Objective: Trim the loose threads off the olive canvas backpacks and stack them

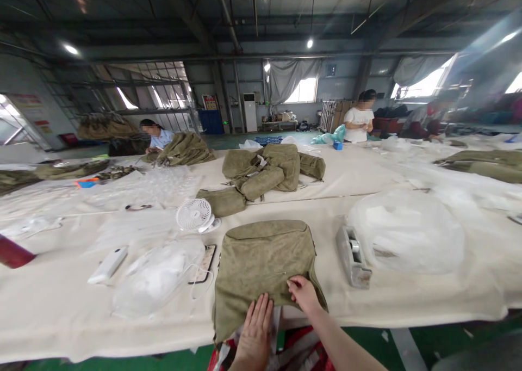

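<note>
An olive-green canvas bag (261, 262) lies flat on the cream-covered table (61, 305), its lower edge hanging over the table's near edge. My left hand (256, 330) rests flat on the bag's lower edge, fingers stretched out and together. My right hand (304, 294) is beside it, fingers curled, pinching the bag's fabric near a small zipper pull.
A small white fan (196, 216), a phone (206, 262), a white power bank (109, 264), plastic bags (157, 276) and a tape dispenser (353, 257) surround the bag. A pile of olive bags (269, 169) lies farther back. Two other people (359, 118) work at the far side.
</note>
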A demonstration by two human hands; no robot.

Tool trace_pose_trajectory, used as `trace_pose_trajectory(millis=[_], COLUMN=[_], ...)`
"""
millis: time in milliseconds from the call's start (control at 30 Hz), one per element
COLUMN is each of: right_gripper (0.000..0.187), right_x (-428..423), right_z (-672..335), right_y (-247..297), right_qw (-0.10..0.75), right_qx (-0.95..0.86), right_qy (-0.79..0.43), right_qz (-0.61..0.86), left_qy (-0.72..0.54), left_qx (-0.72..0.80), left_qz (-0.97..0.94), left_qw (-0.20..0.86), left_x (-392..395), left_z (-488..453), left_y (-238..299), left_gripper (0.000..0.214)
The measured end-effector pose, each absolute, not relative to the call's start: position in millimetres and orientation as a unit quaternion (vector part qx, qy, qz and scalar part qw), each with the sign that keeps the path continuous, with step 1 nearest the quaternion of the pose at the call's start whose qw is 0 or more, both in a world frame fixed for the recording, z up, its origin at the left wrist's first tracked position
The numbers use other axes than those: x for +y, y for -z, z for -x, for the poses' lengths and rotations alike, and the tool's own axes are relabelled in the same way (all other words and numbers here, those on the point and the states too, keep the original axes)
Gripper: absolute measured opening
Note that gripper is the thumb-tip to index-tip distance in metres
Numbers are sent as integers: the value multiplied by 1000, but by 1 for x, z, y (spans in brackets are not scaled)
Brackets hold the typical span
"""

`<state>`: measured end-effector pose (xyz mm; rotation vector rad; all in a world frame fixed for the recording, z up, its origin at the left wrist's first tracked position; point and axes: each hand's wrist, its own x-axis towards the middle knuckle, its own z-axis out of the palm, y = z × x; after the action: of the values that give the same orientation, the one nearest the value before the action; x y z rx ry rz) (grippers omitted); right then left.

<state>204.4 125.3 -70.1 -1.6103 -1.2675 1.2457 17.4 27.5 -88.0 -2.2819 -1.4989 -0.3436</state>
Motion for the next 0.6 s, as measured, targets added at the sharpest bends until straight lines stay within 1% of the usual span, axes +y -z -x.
trace_pose_trajectory(millis=[133,200,300,367,433,600], right_gripper=[17,17,20,22,21,13], right_x=[127,129,134,137,139,140], right_z=[-199,-195,-189,-185,-183,-184], right_y=[56,50,42,39,38,40], right_qw=[382,354,277,231,207,200], right_qx=[-591,-620,-641,-656,-675,-711], right_qy=[-327,-265,-178,-135,-107,-87], right_qz=[631,648,693,706,700,669], left_qy=[160,188,185,161,142,144], left_qx=[-570,-620,-639,-632,-634,-655], left_qz=[784,741,732,748,752,734], left_qw=[186,178,146,122,106,110], left_x=[35,51,75,84,88,88], left_z=[-1,14,40,52,58,56], left_y=[54,34,20,22,31,57], left_gripper=[69,65,67,72,76,73])
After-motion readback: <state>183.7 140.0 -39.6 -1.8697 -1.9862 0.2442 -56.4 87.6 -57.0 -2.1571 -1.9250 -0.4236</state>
